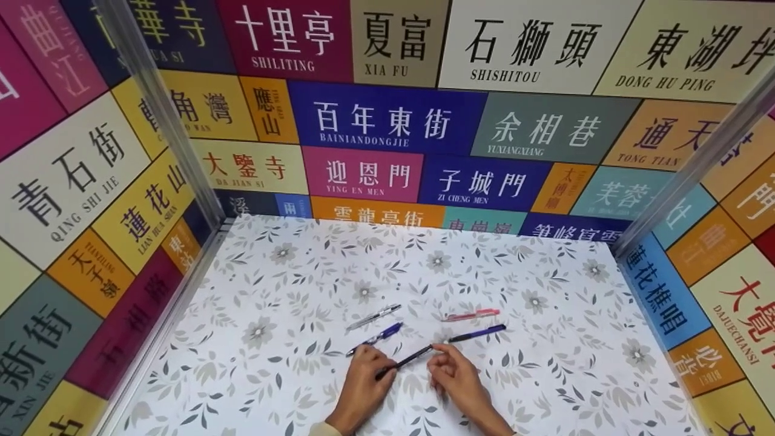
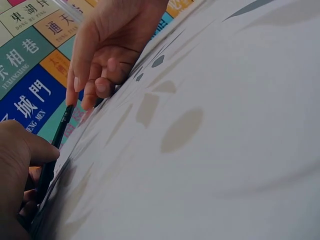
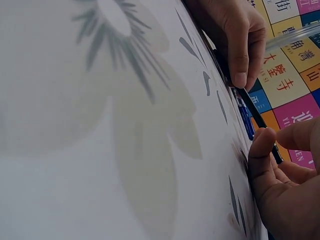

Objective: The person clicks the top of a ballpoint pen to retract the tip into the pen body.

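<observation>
In the head view my left hand (image 1: 365,376) grips the lower end of a slim black pen (image 1: 413,356), which slants up to the right just over the patterned tabletop. My right hand (image 1: 457,376) has its thumb and forefinger pinching the other end of that pen. The left wrist view shows the left thumb (image 2: 42,150) lying along the pen. Right beside the left fingertips lies a clear pen with a blue grip (image 1: 387,332). A black-and-blue pen (image 1: 478,333) rests just beyond the right hand.
A clear, greyish pen (image 1: 374,317) and a pink pen (image 1: 472,315) lie farther back on the white floral tabletop (image 1: 327,272). Walls of coloured Chinese place-name signs (image 1: 387,121) enclose the back and both sides, with clear edge strips (image 1: 175,133) at the corners.
</observation>
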Demonstrator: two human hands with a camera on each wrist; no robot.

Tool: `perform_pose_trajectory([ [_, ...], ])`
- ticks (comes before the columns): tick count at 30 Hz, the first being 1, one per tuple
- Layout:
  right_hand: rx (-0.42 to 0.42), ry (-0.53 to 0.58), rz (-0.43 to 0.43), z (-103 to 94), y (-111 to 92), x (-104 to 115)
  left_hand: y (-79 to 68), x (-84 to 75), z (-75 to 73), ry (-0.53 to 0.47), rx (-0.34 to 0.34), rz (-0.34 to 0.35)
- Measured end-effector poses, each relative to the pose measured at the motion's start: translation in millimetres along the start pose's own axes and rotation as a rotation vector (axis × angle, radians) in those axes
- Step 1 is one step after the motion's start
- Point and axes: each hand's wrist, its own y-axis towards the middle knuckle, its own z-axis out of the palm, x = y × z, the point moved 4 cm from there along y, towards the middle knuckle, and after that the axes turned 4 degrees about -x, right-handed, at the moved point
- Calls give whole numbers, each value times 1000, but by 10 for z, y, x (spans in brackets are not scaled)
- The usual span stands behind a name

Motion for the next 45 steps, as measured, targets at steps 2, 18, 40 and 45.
perform_pose_trajectory([
  [2,2,16,-2,10,7,-16,0,3,4,-3,-5,0],
  [18,47,60,119,62,34,-59,13,-15,14,63,-33,61],
  [40,-17,108,167,27,41,-53,62,-123,-49,78,-77,151],
  [45,-75,126,150,-18,47,-27,70,-132,-54,57,-82,148],
])
